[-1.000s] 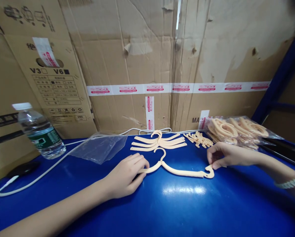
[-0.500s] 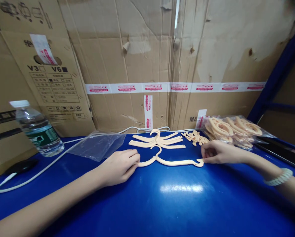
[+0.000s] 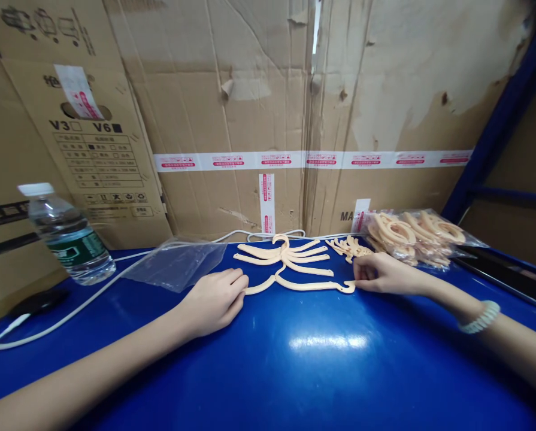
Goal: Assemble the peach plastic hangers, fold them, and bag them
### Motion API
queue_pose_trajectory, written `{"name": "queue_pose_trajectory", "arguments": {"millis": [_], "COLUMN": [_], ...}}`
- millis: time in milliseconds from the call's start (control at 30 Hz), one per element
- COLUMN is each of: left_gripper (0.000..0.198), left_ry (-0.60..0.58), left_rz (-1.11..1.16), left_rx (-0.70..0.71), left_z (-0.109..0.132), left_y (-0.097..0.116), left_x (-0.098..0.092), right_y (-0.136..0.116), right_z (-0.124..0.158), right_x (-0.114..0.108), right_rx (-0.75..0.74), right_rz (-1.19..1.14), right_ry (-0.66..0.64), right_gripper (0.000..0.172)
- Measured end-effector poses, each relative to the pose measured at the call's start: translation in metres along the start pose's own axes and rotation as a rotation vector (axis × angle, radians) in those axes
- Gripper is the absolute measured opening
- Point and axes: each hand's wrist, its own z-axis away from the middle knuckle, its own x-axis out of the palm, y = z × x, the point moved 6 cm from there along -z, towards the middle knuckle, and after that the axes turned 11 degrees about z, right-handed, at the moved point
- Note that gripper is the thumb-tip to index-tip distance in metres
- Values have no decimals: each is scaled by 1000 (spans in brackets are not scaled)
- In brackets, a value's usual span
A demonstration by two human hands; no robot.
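Note:
A cream-coloured hanger point(image 3: 307, 285) lies nearest me on the blue table, its arms spread to both sides. My left hand point(image 3: 218, 301) is closed round the end of its left arm, hiding that tip. At the other end, my right hand point(image 3: 387, 274) pinches the small hooked piece point(image 3: 348, 287) on the right arm. Just behind, a stack of similar hangers point(image 3: 290, 253) lies with hooks pointing away; the held hanger's hook overlaps its front. Several small loose hook pieces point(image 3: 348, 246) lie in a pile behind my right hand.
Clear bags of cream hanger parts point(image 3: 411, 236) and a dark phone point(image 3: 510, 275) are at the right. An empty plastic bag point(image 3: 173, 263), a water bottle point(image 3: 72, 239), a white cable point(image 3: 52, 332) and a black device point(image 3: 38, 301) are at the left. Cardboard point(image 3: 232, 120) stands along the back.
Both hands have slid the hanger away from me and slightly left, bringing it up against the stack. My right hand has moved left with the hooked end.

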Motion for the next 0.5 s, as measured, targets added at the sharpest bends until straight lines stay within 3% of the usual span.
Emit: {"name": "queue_pose_trajectory", "arguments": {"millis": [267, 500], "left_gripper": [16, 15], "left_ry": [166, 230], "left_rz": [142, 257], "left_rx": [-46, 80], "left_z": [5, 9], "left_y": [-5, 6], "left_x": [-1, -5], "right_y": [-11, -41], "right_z": [1, 6], "right_x": [-1, -5], "right_rx": [-64, -156], "right_rz": [93, 96], "right_ry": [102, 301], "right_gripper": [8, 12]}}
